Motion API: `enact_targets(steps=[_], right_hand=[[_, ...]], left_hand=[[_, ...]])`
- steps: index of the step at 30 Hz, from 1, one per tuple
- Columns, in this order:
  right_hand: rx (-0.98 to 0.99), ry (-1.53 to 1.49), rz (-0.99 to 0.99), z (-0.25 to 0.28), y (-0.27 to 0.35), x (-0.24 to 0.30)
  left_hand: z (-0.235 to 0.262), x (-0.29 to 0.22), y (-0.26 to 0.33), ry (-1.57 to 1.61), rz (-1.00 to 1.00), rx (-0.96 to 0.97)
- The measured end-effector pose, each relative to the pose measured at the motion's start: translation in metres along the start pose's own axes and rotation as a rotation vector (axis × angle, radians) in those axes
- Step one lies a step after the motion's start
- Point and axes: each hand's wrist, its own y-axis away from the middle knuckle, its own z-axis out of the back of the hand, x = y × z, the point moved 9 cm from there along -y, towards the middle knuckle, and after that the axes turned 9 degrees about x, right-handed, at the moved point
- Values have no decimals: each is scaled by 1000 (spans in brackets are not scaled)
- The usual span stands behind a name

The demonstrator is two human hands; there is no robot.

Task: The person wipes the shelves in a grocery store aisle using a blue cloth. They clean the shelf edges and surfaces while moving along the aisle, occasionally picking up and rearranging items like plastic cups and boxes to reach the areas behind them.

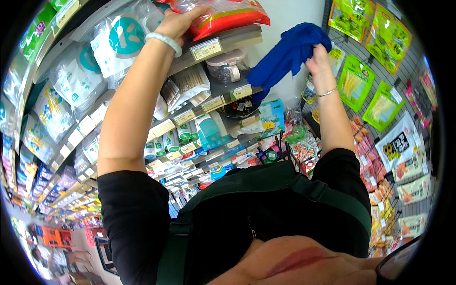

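Note:
My left hand [179, 24], with a pale bangle on its wrist, is raised to the upper shelf. Its fingers grip the near side of a red and clear plastic package [232, 18], whose contents I cannot make out. Out to the right, my right hand [319, 61] is closed on a bunched dark blue cloth [289, 54]. The cloth hangs leftward, and its lower end reaches the shelf edge beside a lidded clear plastic container [228, 65]. White plastic packs with a teal print [124, 38] stand just left of my left hand.
Below, shelves hold packs of cotton swabs [190, 85], a round black pan [239, 107] and green-and-white tubs [171, 140]. Price tags [206, 49] line the shelf edges. A wire rack [354, 52] on the right carries green snack bags [356, 81]. People [59, 256] appear at the lower left.

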Motion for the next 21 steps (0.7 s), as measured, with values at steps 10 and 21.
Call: enact_targets(steps=[10,21], right_hand=[[510,813,-8,-70,-102,-17],[1349,1670,581,-281,-81,-106]], left_hand=[[-9,-60,4,676,-43,156],[6,-50,14,486,-89,136]])
